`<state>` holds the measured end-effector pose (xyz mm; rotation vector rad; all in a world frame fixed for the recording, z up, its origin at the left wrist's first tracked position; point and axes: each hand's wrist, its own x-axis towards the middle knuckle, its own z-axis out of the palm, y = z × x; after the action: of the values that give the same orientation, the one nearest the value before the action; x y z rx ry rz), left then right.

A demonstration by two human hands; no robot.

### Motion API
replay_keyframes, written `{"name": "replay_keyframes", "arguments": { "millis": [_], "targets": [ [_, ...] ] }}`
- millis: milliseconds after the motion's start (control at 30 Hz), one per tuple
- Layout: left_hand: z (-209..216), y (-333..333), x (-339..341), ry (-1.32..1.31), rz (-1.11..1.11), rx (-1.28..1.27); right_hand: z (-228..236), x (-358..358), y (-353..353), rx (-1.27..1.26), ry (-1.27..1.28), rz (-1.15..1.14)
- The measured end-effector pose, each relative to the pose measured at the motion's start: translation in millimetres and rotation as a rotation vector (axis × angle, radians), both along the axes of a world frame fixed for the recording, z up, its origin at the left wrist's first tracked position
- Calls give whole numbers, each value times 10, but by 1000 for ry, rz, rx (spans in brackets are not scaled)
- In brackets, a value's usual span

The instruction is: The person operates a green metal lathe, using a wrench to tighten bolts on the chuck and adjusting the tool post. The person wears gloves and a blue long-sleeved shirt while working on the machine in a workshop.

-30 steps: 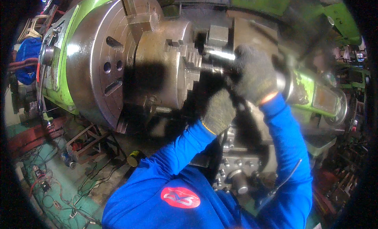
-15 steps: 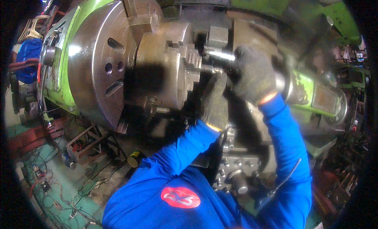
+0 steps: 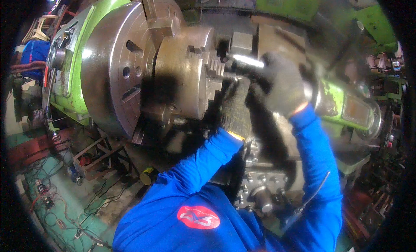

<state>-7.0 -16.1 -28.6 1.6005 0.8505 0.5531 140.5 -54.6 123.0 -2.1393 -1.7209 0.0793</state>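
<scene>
One bright, shiny bar [image 3: 248,60] sits at the fingers of my gloved right hand [image 3: 284,85], jutting leftward; blur and shadow keep me from telling whether they are clamped on it. Just below it, my gloved left hand [image 3: 235,102] reaches up with its fingertips beside a short metal shaft [image 3: 232,76], whether pinching or only near I cannot tell. Left of my grip stands the stepped-jaw chuck [image 3: 180,74], then a large round faceplate [image 3: 108,74]; right of it, a green tailstock [image 3: 333,102].

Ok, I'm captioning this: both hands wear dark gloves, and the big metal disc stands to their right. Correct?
Not quite: the head view shows the big metal disc to the left of the dark-gloved left hand and right hand.
</scene>
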Motion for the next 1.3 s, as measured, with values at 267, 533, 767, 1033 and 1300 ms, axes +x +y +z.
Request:
{"name": "replay_keyframes", "arguments": {
  "millis": [267,533,767,1033,1300],
  "targets": [
    [339,-80,80,-357,163,-363,-186,189,49,-16,136,-287],
    [342,-34,64,-446,117,-577,-358,555,174,-377,346,-459],
    [338,12,66,-352,92,-656,-377,597,180,-424,401,-333],
    [264,-8,21,-331,13,-490,-512,671,247,-577,198,-262],
    [254,1,51,-380,87,-625,-465,608,228,-451,173,-366]
  ]
}}
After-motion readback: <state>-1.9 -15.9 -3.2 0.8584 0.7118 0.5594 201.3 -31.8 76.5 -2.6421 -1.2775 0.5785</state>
